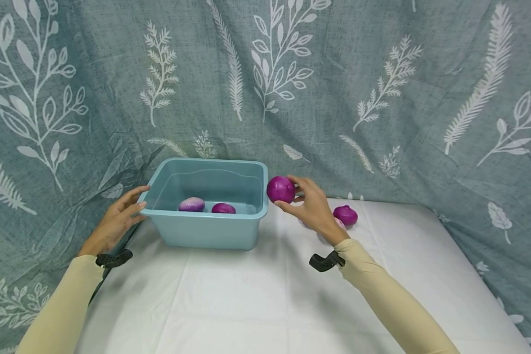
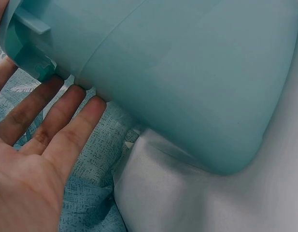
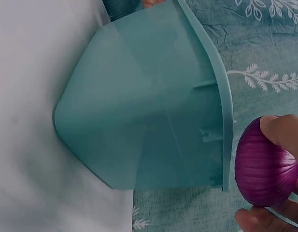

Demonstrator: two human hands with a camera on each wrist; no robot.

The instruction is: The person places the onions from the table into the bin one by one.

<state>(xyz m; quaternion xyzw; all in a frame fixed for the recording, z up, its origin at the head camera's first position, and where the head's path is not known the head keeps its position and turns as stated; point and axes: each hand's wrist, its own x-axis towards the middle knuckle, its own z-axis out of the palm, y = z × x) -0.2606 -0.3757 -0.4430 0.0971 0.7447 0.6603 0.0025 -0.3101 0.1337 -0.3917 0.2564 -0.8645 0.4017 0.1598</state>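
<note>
A round purple onion (image 1: 280, 190) is held between the thumb and fingers of my right hand (image 1: 309, 204). It is just right of the light blue plastic bin (image 1: 203, 231), at about rim height. The right wrist view shows this onion (image 3: 264, 164) close beside the bin's rim (image 3: 226, 111). My left hand (image 1: 117, 221) touches the bin's left end at the rim. From the left wrist, its nearly straight fingers (image 2: 66, 130) rest against the bin's outer wall (image 2: 177, 82). Inside the bin lie a paler onion (image 1: 191, 204) and a dark purple onion (image 1: 223, 208), partly behind the front rim.
Behind my right wrist, another purple onion (image 1: 345, 215) lies on the white cloth (image 1: 230, 295), with a paler onion (image 1: 339, 223) mostly hidden by the wrist. A leaf-patterned grey-green curtain (image 1: 327, 98) hangs behind the table and along both sides.
</note>
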